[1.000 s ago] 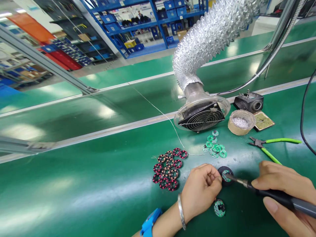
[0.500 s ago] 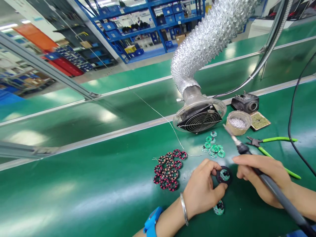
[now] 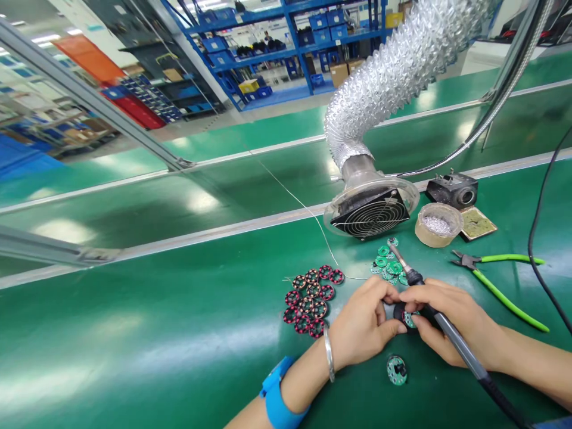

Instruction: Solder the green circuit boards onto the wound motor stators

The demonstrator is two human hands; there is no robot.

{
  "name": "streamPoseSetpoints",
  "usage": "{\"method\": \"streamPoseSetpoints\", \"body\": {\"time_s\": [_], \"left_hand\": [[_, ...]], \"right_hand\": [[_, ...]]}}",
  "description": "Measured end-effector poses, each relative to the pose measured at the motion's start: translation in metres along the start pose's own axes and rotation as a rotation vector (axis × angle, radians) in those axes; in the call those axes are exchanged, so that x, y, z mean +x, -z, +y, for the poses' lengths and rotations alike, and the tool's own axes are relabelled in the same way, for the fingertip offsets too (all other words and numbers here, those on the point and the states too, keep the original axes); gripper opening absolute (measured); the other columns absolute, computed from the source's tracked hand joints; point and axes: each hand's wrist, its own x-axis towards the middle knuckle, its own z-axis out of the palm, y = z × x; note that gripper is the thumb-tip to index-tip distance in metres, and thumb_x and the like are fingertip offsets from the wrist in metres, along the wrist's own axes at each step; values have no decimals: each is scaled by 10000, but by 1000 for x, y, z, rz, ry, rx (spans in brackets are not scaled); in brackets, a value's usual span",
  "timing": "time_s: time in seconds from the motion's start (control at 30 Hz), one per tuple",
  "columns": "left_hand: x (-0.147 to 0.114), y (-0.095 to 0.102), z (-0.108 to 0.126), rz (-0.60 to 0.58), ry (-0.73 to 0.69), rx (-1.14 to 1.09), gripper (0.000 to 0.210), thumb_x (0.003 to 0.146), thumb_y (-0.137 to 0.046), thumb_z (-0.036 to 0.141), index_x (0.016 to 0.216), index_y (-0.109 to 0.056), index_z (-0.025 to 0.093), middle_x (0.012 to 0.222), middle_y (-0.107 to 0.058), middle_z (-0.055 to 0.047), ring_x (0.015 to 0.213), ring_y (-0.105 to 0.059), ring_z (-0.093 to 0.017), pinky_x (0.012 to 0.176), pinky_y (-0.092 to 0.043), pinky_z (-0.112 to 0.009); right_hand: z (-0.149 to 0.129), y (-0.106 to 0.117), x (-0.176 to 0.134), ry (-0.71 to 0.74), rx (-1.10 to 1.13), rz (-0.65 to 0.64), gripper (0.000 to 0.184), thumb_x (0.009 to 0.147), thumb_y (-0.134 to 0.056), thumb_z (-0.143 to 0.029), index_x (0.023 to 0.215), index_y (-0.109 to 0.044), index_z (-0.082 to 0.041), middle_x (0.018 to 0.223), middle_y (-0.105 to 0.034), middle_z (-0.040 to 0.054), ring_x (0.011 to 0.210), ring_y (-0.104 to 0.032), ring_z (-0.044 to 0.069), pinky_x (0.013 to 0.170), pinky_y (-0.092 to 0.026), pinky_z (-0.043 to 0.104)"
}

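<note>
My left hand (image 3: pixel 360 328) is closed on the edge of a black round holder (image 3: pixel 398 313) with a small green circuit board (image 3: pixel 409 320) in it. My right hand (image 3: pixel 460 325) grips a soldering iron (image 3: pixel 460 345), its tip pointing up and away over several green boards (image 3: pixel 393 267). The right thumb and fingertips also touch the board in the holder, partly covering it. Nearer me lies a loose round board (image 3: pixel 397 370) with a black part on it. Several black ring parts with red and copper spots (image 3: pixel 308 302) lie left of my hands.
A fume fan (image 3: pixel 373 214) hangs from a silver duct (image 3: pixel 379 89) beyond the boards. At the right are a round tub (image 3: pixel 438 226), a sponge tray (image 3: pixel 478 223), a black stand (image 3: pixel 453 189) and green-handled cutters (image 3: pixel 504 289). Solder wire (image 3: pixel 304 205) stretches across the green bench.
My right hand has moved left with the soldering iron, bringing its fingers onto the board in the holder. My left hand has shifted off the loose board, now fully visible.
</note>
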Motion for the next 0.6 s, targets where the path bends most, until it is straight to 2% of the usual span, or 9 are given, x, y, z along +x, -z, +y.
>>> {"method": "streamPoseSetpoints", "body": {"time_s": [0.1,0.23,0.33,0.47,0.6], "left_hand": [[-11,-5,3,30,40,-36,40,806,-661,187,818,-630,165,814,-513,2,555,-446,-76,515,-390,-200],[-14,-14,6,93,81,-92,75,812,-636,193,749,-654,156,766,-529,3,530,-408,-63,495,-351,-192],[-10,-19,7,116,134,-148,89,783,-641,189,704,-641,149,719,-519,13,530,-405,-64,493,-339,-190],[-7,-21,7,117,192,-206,102,757,-621,189,668,-601,143,689,-509,18,534,-406,-70,494,-339,-192],[-11,-18,8,119,205,-184,96,764,-595,194,679,-575,153,676,-498,20,539,-407,-77,487,-339,-187]], "right_hand": [[-1,1,0,10,-5,-3,322,869,-472,-42,1146,-512,-202,933,-671,34,734,-578,154,666,-485,283],[0,1,-1,31,5,6,321,872,-473,-35,1146,-516,-197,944,-668,33,719,-564,143,671,-481,272],[1,2,-1,47,-2,8,333,871,-472,-35,1160,-513,-195,850,-635,21,683,-518,143,625,-454,260],[2,2,-2,166,-42,50,332,874,-461,-32,1162,-515,-188,776,-606,20,661,-486,153,599,-407,276],[3,2,-3,235,-79,25,373,860,-471,-21,1203,-495,-165,761,-609,29,675,-473,168,619,-373,306]]}}
